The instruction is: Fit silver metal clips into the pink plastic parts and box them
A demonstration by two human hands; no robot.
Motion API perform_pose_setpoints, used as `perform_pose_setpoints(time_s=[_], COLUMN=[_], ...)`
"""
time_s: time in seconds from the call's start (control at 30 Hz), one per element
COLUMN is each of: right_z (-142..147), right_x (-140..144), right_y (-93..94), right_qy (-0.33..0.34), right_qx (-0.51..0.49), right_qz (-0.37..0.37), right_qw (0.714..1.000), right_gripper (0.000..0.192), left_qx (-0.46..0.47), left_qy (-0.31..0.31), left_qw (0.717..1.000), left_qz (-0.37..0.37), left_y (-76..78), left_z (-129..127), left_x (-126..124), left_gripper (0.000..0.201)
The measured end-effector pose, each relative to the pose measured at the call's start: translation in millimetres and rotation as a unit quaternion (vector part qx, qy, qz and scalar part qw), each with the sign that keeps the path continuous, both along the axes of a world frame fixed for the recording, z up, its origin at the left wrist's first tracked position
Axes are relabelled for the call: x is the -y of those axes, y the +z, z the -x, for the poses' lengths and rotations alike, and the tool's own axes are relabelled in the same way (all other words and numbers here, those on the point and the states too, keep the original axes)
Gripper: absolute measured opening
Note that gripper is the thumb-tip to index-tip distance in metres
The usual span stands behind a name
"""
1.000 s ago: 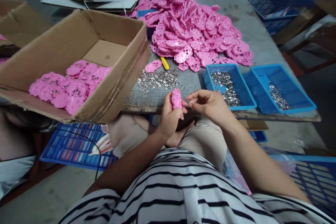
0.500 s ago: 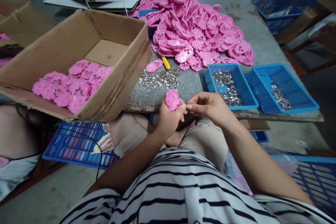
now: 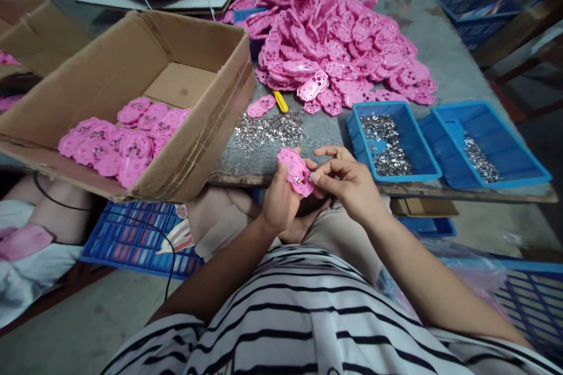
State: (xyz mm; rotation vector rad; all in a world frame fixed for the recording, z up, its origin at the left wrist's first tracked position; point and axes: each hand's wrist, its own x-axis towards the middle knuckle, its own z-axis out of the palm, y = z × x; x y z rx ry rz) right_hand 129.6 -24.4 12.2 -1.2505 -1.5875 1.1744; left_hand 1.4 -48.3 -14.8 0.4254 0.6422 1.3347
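gripping pink part (image 3: 295, 171), left hand (image 3: 277, 199), just off table edge (image 3: 246, 179).

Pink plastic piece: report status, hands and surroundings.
Left hand grips pink plastic piece. Right hand pinches at its edge. Loose metal bits on table beyond; nothing obstructing.

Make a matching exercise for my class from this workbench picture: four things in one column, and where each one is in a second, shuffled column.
Things
1. pink plastic piece
2. yellow tool
3. loose heap of small metal parts
4. finished pink pieces

Places
A. inside the cardboard box
B. on the bare table, in front of the pink pile
C. held in the left hand, with the right hand at its edge
D. on the table at the near edge of the pink pile, beside a stray pink piece

Pairs: 1-C, 2-D, 3-B, 4-A
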Motion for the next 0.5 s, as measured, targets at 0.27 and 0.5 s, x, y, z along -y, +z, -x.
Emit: perform_pose_setpoints(time_s=[0.27, 0.5], right_z=[6, 7], right_x=[7, 9], right_y=[-14.0, -14.7], right_qy=[-0.079, -0.062], right_qx=[-0.052, -0.037], right_qz=[-0.005, 0.006], right_qw=[0.996, 0.997], right_gripper=[0.015, 0.015], left_qx=[-0.03, -0.007], left_qy=[0.021, 0.016], left_qw=[0.999, 0.999], left_qz=[-0.028, -0.036], left_y=[1.1, 7.2], left_z=[-5, -7], left_x=[7, 7], left_gripper=[0.056, 0.059])
